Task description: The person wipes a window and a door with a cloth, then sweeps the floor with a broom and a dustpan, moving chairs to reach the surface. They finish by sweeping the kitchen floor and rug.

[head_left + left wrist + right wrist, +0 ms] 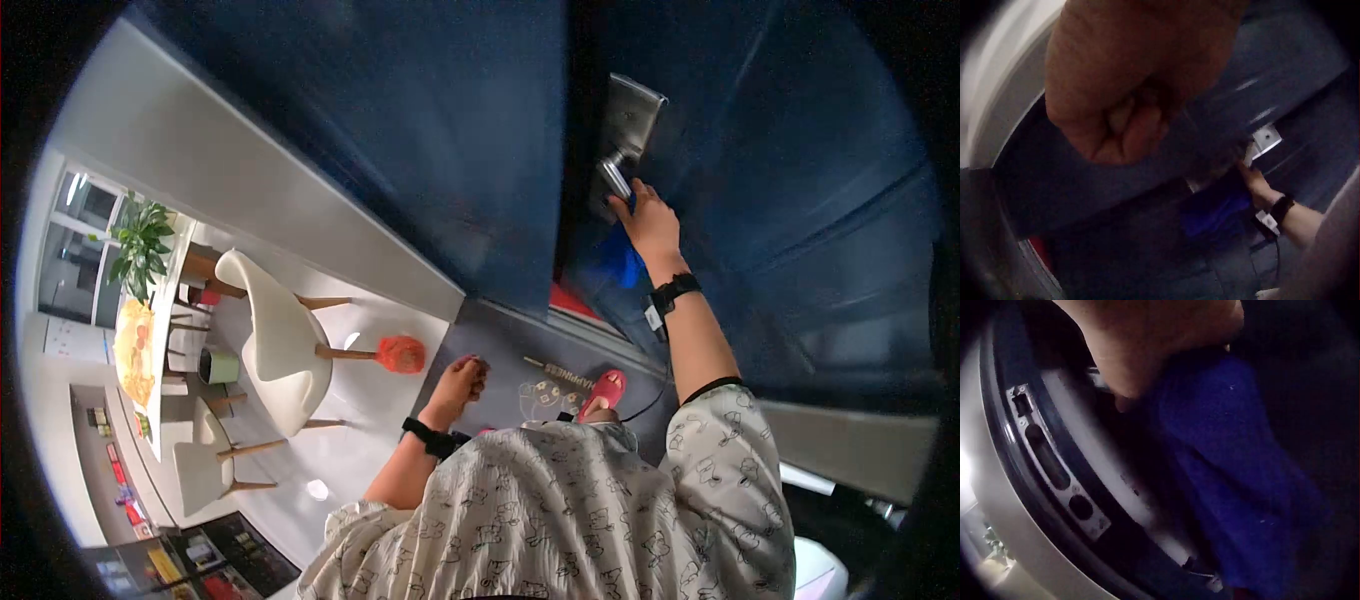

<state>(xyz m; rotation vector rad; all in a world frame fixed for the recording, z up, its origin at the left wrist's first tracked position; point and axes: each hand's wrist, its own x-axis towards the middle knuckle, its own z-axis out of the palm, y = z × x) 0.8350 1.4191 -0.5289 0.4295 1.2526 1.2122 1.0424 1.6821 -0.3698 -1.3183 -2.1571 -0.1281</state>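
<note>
I see my right hand [648, 222] up at the silver door handle [612, 178] on the dark blue door [800, 180], its grip curled around a blue cloth [622, 258] just under the handle. My left hand [460, 382] hangs well below it, fingers curled on nothing.

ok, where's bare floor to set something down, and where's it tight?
Bare white floor lies between the white chairs and the dark doormat. It is tight at the door handle, where the right hand holds a blue cloth. The left hand hangs curled, holding nothing.
</note>
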